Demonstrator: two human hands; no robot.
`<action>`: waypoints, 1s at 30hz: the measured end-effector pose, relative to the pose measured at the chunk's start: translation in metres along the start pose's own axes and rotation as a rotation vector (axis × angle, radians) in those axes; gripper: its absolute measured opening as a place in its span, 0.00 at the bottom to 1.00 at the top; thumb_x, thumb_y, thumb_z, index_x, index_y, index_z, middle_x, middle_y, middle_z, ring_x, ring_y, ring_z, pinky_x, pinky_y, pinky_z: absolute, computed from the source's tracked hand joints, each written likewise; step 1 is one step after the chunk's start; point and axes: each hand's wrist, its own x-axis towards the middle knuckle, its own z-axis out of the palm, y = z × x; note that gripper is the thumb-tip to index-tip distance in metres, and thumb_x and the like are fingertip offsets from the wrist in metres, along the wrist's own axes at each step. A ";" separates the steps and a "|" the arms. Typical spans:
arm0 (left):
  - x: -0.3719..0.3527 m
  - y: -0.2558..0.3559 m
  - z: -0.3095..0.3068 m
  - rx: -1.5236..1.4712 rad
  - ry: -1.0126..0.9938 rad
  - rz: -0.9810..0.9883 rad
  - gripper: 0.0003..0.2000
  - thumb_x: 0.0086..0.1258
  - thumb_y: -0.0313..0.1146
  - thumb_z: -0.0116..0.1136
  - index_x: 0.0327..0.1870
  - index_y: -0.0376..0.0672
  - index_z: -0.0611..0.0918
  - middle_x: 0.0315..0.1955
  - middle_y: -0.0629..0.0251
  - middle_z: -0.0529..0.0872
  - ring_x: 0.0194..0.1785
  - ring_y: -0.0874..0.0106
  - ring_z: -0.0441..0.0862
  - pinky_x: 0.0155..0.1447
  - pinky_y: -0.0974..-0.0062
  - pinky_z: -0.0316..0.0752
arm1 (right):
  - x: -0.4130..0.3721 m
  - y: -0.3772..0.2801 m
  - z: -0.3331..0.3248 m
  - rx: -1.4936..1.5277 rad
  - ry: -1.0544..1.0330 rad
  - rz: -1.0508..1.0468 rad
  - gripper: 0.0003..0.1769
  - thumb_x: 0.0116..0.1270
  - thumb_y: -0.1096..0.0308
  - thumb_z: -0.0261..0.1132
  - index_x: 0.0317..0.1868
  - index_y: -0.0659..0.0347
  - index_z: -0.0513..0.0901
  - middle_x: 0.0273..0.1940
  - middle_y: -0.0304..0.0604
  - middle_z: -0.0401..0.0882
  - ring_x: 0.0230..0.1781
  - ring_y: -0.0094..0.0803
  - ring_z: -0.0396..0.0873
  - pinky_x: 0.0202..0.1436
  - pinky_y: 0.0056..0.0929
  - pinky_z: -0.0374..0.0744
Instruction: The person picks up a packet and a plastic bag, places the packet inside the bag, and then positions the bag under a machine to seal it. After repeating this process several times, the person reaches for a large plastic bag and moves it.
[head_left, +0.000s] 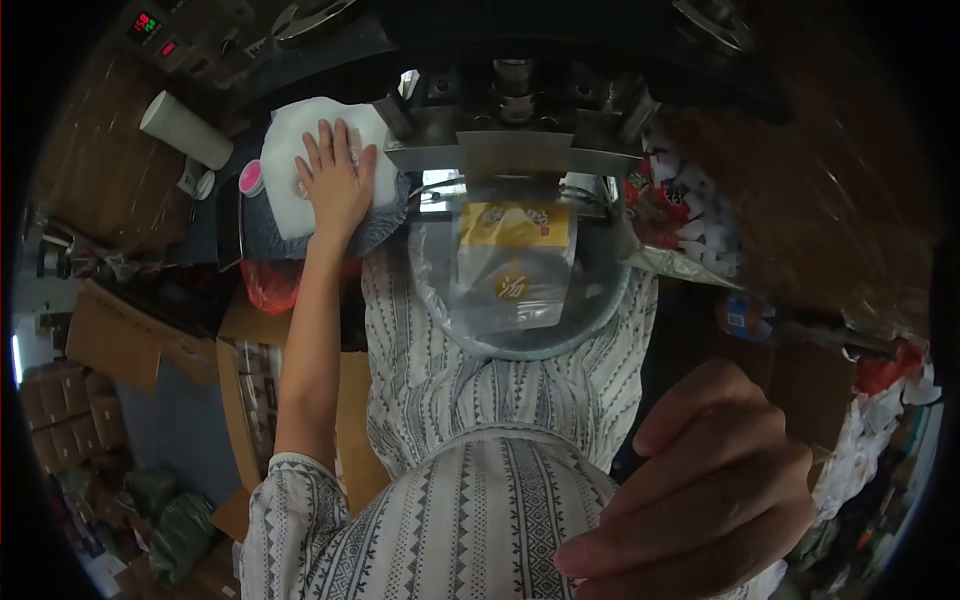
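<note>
My left hand (pixel 337 185) lies with its fingers spread on a white padded sheet or stack (pixel 290 215), left of the machine. Close to the camera at the lower right, my right hand (pixel 710 480) is raised with curled fingers; whether anything is between them is hidden. A clear plastic bag with a yellow band and printed characters (pixel 515 265) lies on a round tray (pixel 600 325) in front of me. Just behind the bag is the machine's metal bar (pixel 430 155). Neither hand touches the bag.
A white cup (pixel 187 130) lies tilted at the upper left, near a small pink-topped container (pixel 251 178). Red and white packets (pixel 680 205) are heaped right of the tray. Open cardboard boxes (pixel 115 335) stand at the lower left.
</note>
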 end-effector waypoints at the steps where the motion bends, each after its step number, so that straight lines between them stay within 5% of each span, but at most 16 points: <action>1: -0.003 0.000 0.005 -0.006 -0.097 -0.044 0.30 0.73 0.50 0.47 0.71 0.43 0.64 0.73 0.53 0.57 0.77 0.49 0.46 0.75 0.47 0.39 | -0.003 -0.001 -0.001 0.003 0.014 -0.013 0.04 0.60 0.66 0.69 0.29 0.55 0.87 0.28 0.38 0.86 0.26 0.24 0.80 0.40 0.22 0.73; 5: -0.010 0.004 0.008 -0.042 -0.043 -0.059 0.30 0.74 0.53 0.43 0.71 0.43 0.64 0.73 0.52 0.58 0.77 0.49 0.48 0.75 0.46 0.39 | -0.012 -0.004 -0.006 0.025 0.047 -0.070 0.05 0.60 0.66 0.68 0.28 0.55 0.87 0.28 0.38 0.86 0.26 0.23 0.80 0.40 0.22 0.73; 12: -0.033 0.005 -0.024 -0.072 0.043 0.012 0.27 0.73 0.44 0.50 0.70 0.41 0.66 0.71 0.46 0.59 0.76 0.50 0.50 0.74 0.47 0.42 | -0.017 0.009 -0.008 0.126 0.090 -0.169 0.05 0.61 0.67 0.68 0.28 0.55 0.87 0.28 0.38 0.86 0.26 0.23 0.80 0.39 0.22 0.73; 14: -0.054 0.019 -0.039 -0.006 0.043 0.036 0.27 0.72 0.41 0.52 0.69 0.40 0.66 0.71 0.46 0.60 0.76 0.50 0.51 0.74 0.48 0.43 | 0.002 0.041 -0.017 -0.104 -0.009 0.091 0.09 0.61 0.63 0.69 0.30 0.59 0.87 0.30 0.40 0.86 0.29 0.29 0.83 0.40 0.29 0.78; 16: -0.080 0.031 -0.047 -0.155 -0.221 -0.001 0.27 0.70 0.37 0.54 0.68 0.39 0.67 0.70 0.46 0.60 0.76 0.50 0.51 0.73 0.48 0.45 | 0.000 0.081 -0.038 -0.650 -0.004 0.642 0.06 0.63 0.70 0.64 0.36 0.63 0.85 0.34 0.44 0.85 0.31 0.39 0.83 0.38 0.34 0.79; 18: -0.095 0.041 -0.053 -0.130 -0.216 0.031 0.27 0.69 0.34 0.55 0.68 0.38 0.66 0.69 0.46 0.62 0.74 0.50 0.54 0.72 0.50 0.50 | -0.031 0.157 -0.068 -1.094 -0.060 0.444 0.11 0.62 0.75 0.60 0.45 0.64 0.82 0.41 0.49 0.82 0.38 0.50 0.82 0.41 0.40 0.79; 23: -0.096 0.041 -0.079 -0.227 -0.164 -0.017 0.21 0.66 0.27 0.56 0.62 0.39 0.72 0.61 0.51 0.75 0.64 0.53 0.71 0.64 0.58 0.65 | -0.045 0.209 -0.077 -1.065 -0.113 0.586 0.15 0.61 0.79 0.58 0.49 0.64 0.80 0.48 0.53 0.79 0.45 0.53 0.79 0.47 0.44 0.77; 25: -0.092 0.043 -0.095 -0.264 -0.187 -0.049 0.13 0.64 0.23 0.56 0.50 0.40 0.80 0.46 0.57 0.83 0.48 0.56 0.80 0.52 0.65 0.73 | -0.046 0.210 -0.080 -1.125 -0.156 0.683 0.16 0.61 0.80 0.57 0.49 0.63 0.80 0.48 0.54 0.79 0.45 0.53 0.79 0.48 0.44 0.77; 28: -0.087 0.046 -0.123 -0.363 -0.259 -0.256 0.06 0.63 0.24 0.59 0.40 0.41 0.82 0.37 0.59 0.83 0.38 0.56 0.81 0.42 0.65 0.75 | -0.038 0.175 -0.076 -1.032 -0.121 0.514 0.16 0.60 0.81 0.59 0.49 0.64 0.80 0.46 0.53 0.80 0.40 0.52 0.80 0.44 0.44 0.79; 30: -0.086 0.066 -0.135 -0.429 -0.209 -0.231 0.07 0.62 0.23 0.59 0.40 0.41 0.83 0.35 0.58 0.83 0.36 0.56 0.81 0.38 0.66 0.74 | -0.008 0.129 -0.042 -0.663 -0.092 0.760 0.17 0.58 0.79 0.63 0.49 0.65 0.80 0.43 0.51 0.80 0.39 0.49 0.81 0.43 0.42 0.79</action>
